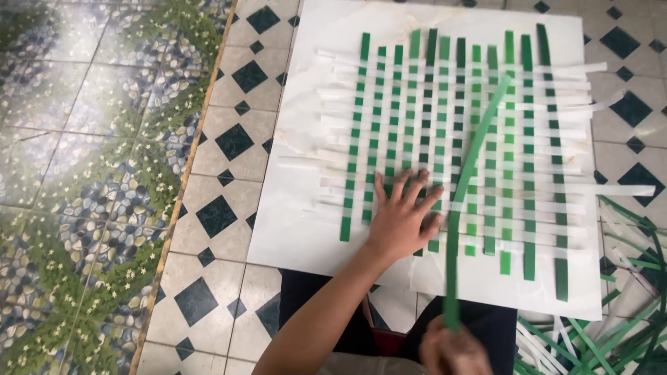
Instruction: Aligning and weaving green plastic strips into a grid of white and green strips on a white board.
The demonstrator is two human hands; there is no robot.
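The right hand, blurred and cut off by the lower edge, pinches a long loose green paper strip arching up over the woven green-and-white strip mat, where the left hand presses flat, fingers spread, grasping nothing.

A flat woven paper mat is showing a chequer of dark and light green upright strips crossing white ones, lying on a white rectangular paper sheet. A long loose green paper strip is running pale to deep green. The tiled floor is displaying cream squares with dark green diamonds; beside it, a printed pebble-and-leaf floor covering is showing blue-grey, green and white.
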